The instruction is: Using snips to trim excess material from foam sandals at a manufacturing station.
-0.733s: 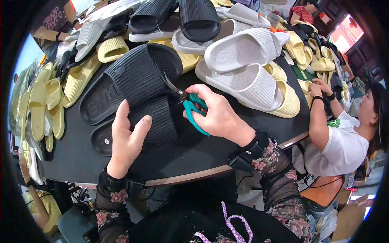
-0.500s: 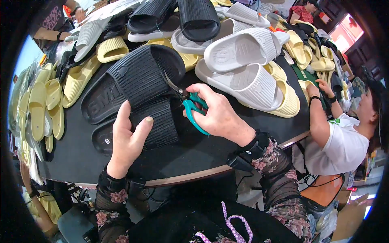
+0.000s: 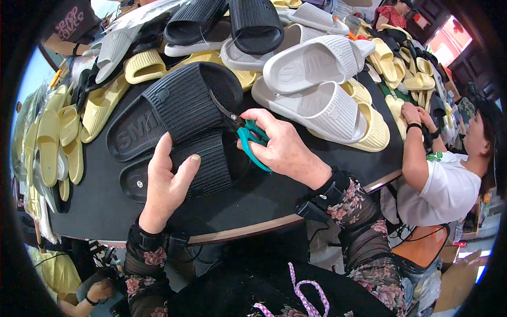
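Observation:
A pair of black ribbed slide sandals lies side by side on the black table before me, the far slide (image 3: 177,100) and the near slide (image 3: 203,164). My left hand (image 3: 171,182) lies over the near slide, its thumb and index finger stretched apart; its other fingers are mostly hidden. In my right hand (image 3: 285,142) are small scissors with teal handles (image 3: 252,140), fingers wrapped through the loops. Their dark blades point up and left, against the strap's edge at the foot opening of the far slide. Whether anything lies between the blades I cannot make out.
White slides (image 3: 311,63) are stacked over yellow ones at right, with more black slides (image 3: 256,26) behind. Yellow slides (image 3: 48,137) crowd the left edge. A co-worker in a white shirt (image 3: 441,182) handles yellow slides at right. The wooden table edge (image 3: 264,226) runs before me.
The scissor handles have drawn closer together, and the far slide has shifted slightly. My left hand has barely moved. The co-worker's hands at right have come together.

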`<state>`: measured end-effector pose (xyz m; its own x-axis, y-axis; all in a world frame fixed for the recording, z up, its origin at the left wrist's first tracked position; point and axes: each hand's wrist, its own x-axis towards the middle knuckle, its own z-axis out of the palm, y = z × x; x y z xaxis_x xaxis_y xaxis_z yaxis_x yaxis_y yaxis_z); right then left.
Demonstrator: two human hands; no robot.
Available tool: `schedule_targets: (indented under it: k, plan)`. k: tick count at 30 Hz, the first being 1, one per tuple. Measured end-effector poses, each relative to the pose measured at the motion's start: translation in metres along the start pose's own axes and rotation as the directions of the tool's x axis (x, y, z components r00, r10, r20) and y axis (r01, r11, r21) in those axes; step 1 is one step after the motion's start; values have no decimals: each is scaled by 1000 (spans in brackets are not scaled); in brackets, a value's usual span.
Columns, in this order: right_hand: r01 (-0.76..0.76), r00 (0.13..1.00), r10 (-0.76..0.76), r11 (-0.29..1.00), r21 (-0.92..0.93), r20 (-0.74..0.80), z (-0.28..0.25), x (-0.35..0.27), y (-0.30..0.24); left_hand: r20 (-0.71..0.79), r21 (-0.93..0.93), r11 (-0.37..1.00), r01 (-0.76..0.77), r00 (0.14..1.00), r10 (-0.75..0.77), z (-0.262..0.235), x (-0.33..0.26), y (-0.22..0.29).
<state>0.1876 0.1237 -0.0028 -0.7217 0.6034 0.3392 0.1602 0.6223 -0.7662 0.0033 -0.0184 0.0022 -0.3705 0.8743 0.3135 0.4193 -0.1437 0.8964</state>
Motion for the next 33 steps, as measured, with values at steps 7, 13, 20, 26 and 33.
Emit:
schedule_targets:
  k: [7, 13, 20, 26, 33]
  plan:
    - [-32, 998, 33, 999, 8, -62, -1, 0, 0, -8, 12, 1000, -8, 1000, 8, 4, -2, -1]
    - [-10, 995, 13, 999, 35, -94, -1, 0, -1, 19, 87, 995, -38, 999, 37, 1, -4, 3]
    - [9, 996, -7, 1000, 25, -92, -3, 0, -7, 42, 148, 974, -171, 985, 166, 1, -2, 3]
    - [39, 994, -40, 999, -4, -100, -6, -1, -7, 38, 189, 965, -184, 983, 180, 1, -3, -4]
    - [5, 993, 10, 992, 128, -121, -7, 0, -11, 74, 141, 966, -215, 976, 206, 2, -2, 3]
